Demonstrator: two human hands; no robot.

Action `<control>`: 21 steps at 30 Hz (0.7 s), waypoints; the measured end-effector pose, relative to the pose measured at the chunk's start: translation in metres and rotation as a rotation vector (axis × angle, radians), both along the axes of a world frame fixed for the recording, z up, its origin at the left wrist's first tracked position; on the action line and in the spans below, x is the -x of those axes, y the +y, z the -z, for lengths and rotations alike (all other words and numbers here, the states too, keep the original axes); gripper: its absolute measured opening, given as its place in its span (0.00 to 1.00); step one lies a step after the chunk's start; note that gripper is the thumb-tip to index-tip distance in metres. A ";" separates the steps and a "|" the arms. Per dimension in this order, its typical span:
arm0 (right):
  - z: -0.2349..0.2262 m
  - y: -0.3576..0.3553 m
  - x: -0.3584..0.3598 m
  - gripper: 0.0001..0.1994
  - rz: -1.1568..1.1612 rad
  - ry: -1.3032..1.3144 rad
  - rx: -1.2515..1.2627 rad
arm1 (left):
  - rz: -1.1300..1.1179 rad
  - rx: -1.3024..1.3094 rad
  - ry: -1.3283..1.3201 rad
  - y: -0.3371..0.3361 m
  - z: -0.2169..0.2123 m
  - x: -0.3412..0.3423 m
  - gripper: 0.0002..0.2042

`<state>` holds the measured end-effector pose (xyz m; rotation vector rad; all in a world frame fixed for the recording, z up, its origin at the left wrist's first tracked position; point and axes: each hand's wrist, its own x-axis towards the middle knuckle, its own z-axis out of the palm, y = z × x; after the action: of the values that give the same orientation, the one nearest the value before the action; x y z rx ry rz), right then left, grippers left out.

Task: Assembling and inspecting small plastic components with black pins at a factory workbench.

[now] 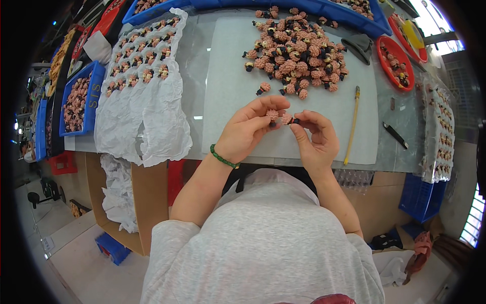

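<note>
**Two hands, two tiny pink figures, right over the mat**

Both hands are working close together above the near edge of the white mat (228, 91). The left hand (248, 129), green bead bracelet (223, 157) on its wrist, is pinching one small pink bumpy figure (273, 115) between thumb and fingertips. The right hand (314, 137) is closing on a second figure (287, 119), dark end pointing outward. The two pieces are nearly touching, held up near the chest, probably so the person can see the small parts well.

The big heap of matching pink figures (296, 48) is lying at the far side of the mat, within easy reach, a few strays (263, 88) sitting just nearer. A yellow stick-like tool (353, 124) is resting along the mat's right edge, a dark tool (395, 135) beyond it on the grey tabletop (195, 66). To the left, crumpled white paper (147, 116) is carrying figures in neat rows (142, 55), apparently sorted. Blue trays (76, 101) and a red dish (395, 63) are holding more.
</note>
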<state>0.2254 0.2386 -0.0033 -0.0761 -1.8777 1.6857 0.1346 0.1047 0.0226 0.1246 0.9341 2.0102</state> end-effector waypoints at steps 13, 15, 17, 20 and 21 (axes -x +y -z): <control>-0.006 -0.009 0.013 0.05 -0.103 -0.192 0.180 | -0.111 0.272 0.642 -0.009 0.000 -0.017 0.17; -0.003 -0.008 0.012 0.06 -0.130 -0.203 0.167 | -0.107 0.324 0.862 -0.014 0.001 -0.015 0.17; -0.006 -0.017 0.013 0.09 -0.149 -0.217 0.150 | -0.134 0.359 0.932 -0.025 -0.005 -0.009 0.18; -0.011 -0.025 0.015 0.18 -0.116 -0.345 0.225 | -0.229 0.457 1.006 -0.057 -0.034 0.010 0.18; -0.008 -0.024 0.015 0.18 -0.143 -0.338 0.231 | -0.309 0.529 1.010 -0.075 -0.047 0.020 0.18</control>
<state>0.2099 0.2149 0.0048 -0.3467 -1.9539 2.0902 0.1146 0.0296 0.0701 0.7825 2.1907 1.8507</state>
